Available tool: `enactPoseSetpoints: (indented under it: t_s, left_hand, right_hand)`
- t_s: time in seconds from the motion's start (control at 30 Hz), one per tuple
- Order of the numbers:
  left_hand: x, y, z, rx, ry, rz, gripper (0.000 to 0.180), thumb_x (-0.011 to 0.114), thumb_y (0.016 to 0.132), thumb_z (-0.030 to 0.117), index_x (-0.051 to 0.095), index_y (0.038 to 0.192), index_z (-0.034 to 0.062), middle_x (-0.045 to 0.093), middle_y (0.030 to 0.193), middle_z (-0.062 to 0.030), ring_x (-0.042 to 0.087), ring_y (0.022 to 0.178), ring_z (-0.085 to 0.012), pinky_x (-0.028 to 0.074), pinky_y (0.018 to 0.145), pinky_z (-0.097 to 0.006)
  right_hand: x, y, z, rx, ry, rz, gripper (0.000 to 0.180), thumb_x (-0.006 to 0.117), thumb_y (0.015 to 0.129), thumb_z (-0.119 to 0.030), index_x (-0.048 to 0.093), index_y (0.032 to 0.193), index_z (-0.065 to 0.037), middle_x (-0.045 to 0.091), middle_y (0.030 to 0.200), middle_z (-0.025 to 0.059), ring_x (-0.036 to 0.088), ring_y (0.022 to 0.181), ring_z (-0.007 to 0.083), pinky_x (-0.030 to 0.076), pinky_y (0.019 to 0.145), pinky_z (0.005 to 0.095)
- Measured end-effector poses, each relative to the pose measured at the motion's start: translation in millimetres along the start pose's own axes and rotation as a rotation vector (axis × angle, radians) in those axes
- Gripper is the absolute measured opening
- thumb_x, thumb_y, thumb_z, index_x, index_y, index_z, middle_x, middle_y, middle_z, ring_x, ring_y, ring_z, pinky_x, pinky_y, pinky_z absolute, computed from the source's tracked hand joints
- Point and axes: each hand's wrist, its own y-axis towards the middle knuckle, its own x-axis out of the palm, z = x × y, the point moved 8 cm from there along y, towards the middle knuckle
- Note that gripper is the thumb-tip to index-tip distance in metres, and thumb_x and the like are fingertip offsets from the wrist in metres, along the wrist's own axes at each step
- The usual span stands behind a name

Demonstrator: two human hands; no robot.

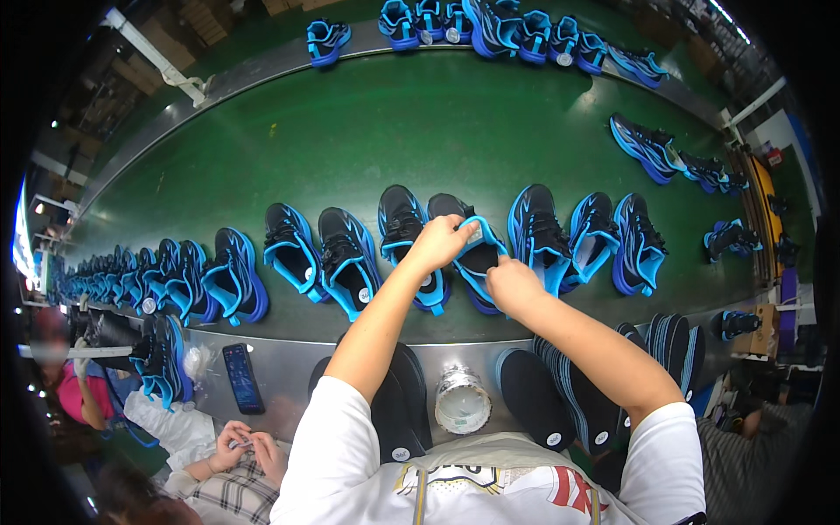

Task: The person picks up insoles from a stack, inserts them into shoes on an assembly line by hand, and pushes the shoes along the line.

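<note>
A black sneaker with bright blue trim stands on the green conveyor belt in front of me, its toe pointing away. My left hand pinches the shoe's tongue, fingers closed around its light blue edge. At the collar's right side, my right hand is closed on the rim, with its fingertips partly inside the opening. A similar sneaker sits just left of it, partly covered by my left wrist. Another sneaker stands close by on the right.
More sneakers line the near side of the green belt; others stand on the far ledge. Along the metal near edge are stacks of black insoles, a round white-rimmed container and a phone. A co-worker's hands are at lower left.
</note>
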Motion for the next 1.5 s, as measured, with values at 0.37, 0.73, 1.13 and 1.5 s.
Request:
enactPoseSetpoints:
  t_s: [0.37,0.73,1.13,1.5]
  left_hand:
    - [5.0,-7.3,5.3,0.067,0.152,0.103,0.038,0.046,0.085,0.034,0.053,0.081,-0.0030,0.054,0.066,-0.0230,0.057,0.067,-0.0362,0.043,0.061,-0.040]
    - [8.7,-15.4,11.7,0.072,0.240,0.066,0.035,0.045,0.086,0.034,0.052,0.082,-0.0003,0.055,0.069,-0.0234,0.056,0.072,-0.0389,0.043,0.062,-0.042]
    - [1.5,-25.8,29.5,0.341,0.414,0.491,0.035,0.059,0.078,0.025,0.049,0.103,0.0029,0.058,0.076,-0.0151,0.058,0.068,-0.0317,0.044,0.060,-0.038]
    - [15.5,-24.1,43.5,0.543,0.925,0.229,0.036,0.067,0.066,0.030,0.048,0.084,0.0069,0.050,0.072,-0.0064,0.054,0.065,-0.0226,0.039,0.059,-0.033]
  right_hand:
    - [28.0,36.5,5.1,-0.085,-0.174,0.206,0.015,0.046,0.075,-0.012,0.057,0.077,-0.001,0.057,0.081,0.0135,0.058,0.076,0.0262,0.048,0.065,0.0339]
    - [46.7,27.7,0.9,-0.134,-0.355,-0.544,0.036,0.040,0.084,-0.025,0.060,0.105,-0.003,0.047,0.119,0.0177,0.043,0.111,0.0303,0.038,0.090,0.0337]
    - [66.3,38.9,-7.3,-0.398,-0.413,-0.488,0.028,0.046,0.079,-0.020,0.063,0.095,-0.003,0.061,0.098,0.0133,0.055,0.096,0.0246,0.039,0.088,0.0351]
    - [37.5,-8.5,-15.4,-0.213,-0.131,-0.293,0.050,0.029,0.082,-0.037,0.060,0.088,0.002,0.061,0.082,0.0167,0.054,0.093,0.0242,0.015,0.104,0.0402]
